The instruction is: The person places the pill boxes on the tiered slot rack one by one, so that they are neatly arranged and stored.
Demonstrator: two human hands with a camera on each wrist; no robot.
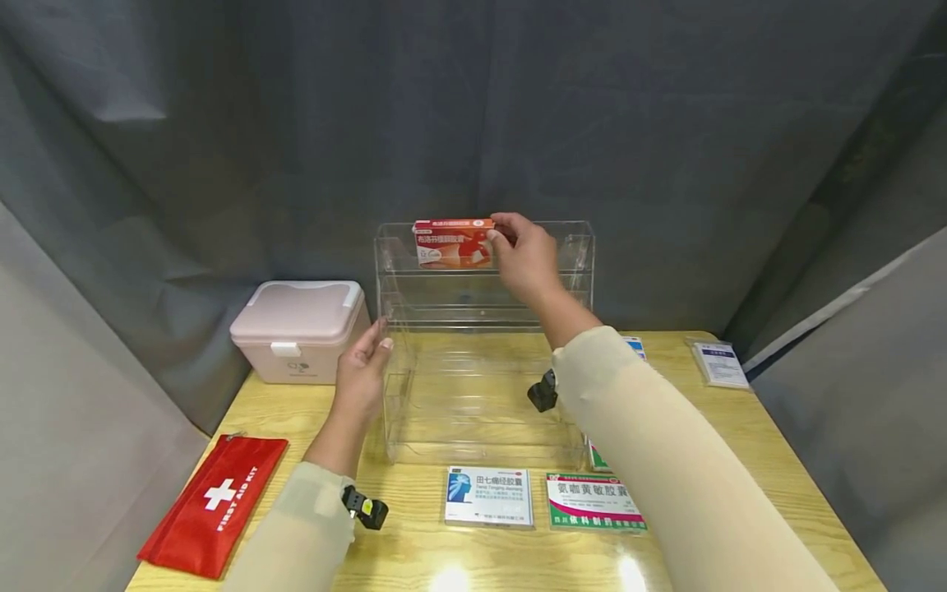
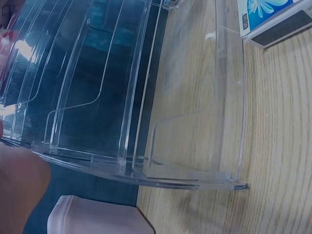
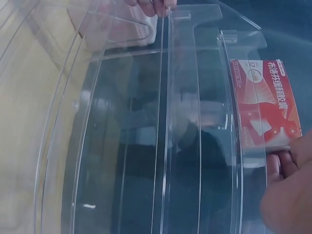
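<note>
A clear acrylic display rack (image 1: 481,452) with stepped tiers stands on the table. At its top tier my right hand (image 1: 527,259) pinches the right end of a red and white medicine box (image 1: 453,247). The box is upright, its printed front facing me; in the right wrist view the red box (image 3: 265,105) is seen partly through the rack's clear panel. My left hand (image 1: 360,370) grips the rack's left side panel between thumb and fingers. In the right wrist view, fingertips of the left hand (image 3: 151,6) show at that panel's edge.
A pale pink lidded box (image 1: 299,333) stands left of the rack. A red first aid pouch (image 1: 214,506) lies at the front left. Before the rack lie a white and blue medicine box (image 1: 488,497) and a green and white one (image 1: 595,501). A white packet (image 1: 721,364) lies far right.
</note>
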